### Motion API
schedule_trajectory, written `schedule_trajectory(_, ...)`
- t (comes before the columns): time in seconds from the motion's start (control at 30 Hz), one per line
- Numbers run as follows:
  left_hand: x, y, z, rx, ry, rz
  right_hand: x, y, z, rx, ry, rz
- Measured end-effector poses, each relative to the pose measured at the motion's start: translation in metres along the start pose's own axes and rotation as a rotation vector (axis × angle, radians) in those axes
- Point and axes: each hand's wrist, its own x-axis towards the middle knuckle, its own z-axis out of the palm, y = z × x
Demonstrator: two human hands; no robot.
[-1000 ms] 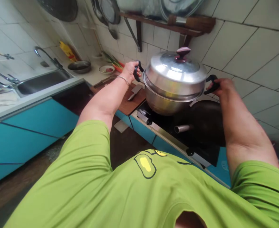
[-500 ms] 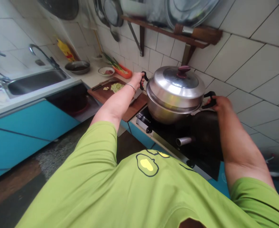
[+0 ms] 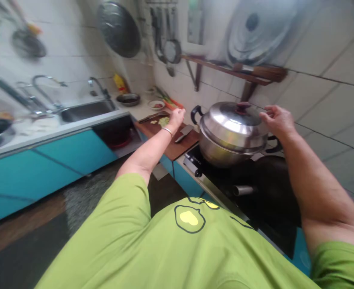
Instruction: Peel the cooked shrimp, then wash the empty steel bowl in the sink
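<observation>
A large steel pot [image 3: 225, 154] with a domed lid [image 3: 222, 114] stands on the black gas stove. The lid has a glass centre and a dark red knob [image 3: 243, 106]. My right hand [image 3: 279, 121] is raised just right of the knob, thumb and fingers apart, holding nothing I can see. Off to the left of the pot's black handle [image 3: 196, 115], my left hand [image 3: 176, 118] hovers over the cutting board [image 3: 177, 149], its fingers loosely bent with nothing visible in them. On the board lie a cleaver [image 3: 184, 133] and chopped pale green vegetable [image 3: 164, 121].
A dark wok [image 3: 273, 176] sits on the stove's right side. Beyond the board are a small bowl [image 3: 156, 105], an orange tray [image 3: 173, 105] with green onions and a metal pan [image 3: 128, 99]. The sink [image 3: 86, 111] is at left. A wooden shelf [image 3: 225, 70] hangs above the pot.
Both hands have let go of the pot's handles. My left hand has moved left of its handle, and my right hand has risen towards the lid knob. The view has turned left.
</observation>
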Motion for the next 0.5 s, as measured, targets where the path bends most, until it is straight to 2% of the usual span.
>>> schedule_trajectory(0.03,-0.024,-0.014,-0.014,0.070,0.086,-0.021,0.004,-0.018,0.001,-0.080,-0.030,-0.057)
schedule_trajectory(0.07,-0.051,-0.031,-0.029,0.112,0.118,-0.044,0.008,-0.035,0.003,-0.164,-0.061,-0.097)
schedule_trajectory(0.13,-0.116,-0.072,-0.060,0.255,0.068,-0.147,0.017,-0.060,0.010,-0.289,-0.133,-0.141)
schedule_trajectory(0.2,-0.193,-0.112,-0.093,0.318,0.089,-0.293,0.028,-0.075,0.020,-0.350,-0.211,-0.160)
schedule_trajectory(0.27,-0.274,-0.143,-0.126,0.357,0.193,-0.470,0.040,-0.079,0.028,-0.386,-0.256,-0.164)
schedule_trajectory(0.33,-0.353,-0.162,-0.157,0.385,0.270,-0.571,0.049,-0.074,0.033,-0.416,-0.277,-0.156)
schedule_trajectory(0.4,-0.421,-0.169,-0.184,0.415,0.350,-0.663,0.054,-0.072,0.033,-0.431,-0.291,-0.130)
schedule_trajectory(0.47,-0.475,-0.169,-0.206,0.454,0.419,-0.779,0.053,-0.087,0.038,-0.343,-0.261,-0.136)
schedule_trajectory(0.5,-0.496,-0.167,-0.214,0.465,0.449,-0.836,0.050,-0.106,0.043,-0.263,-0.229,-0.168)
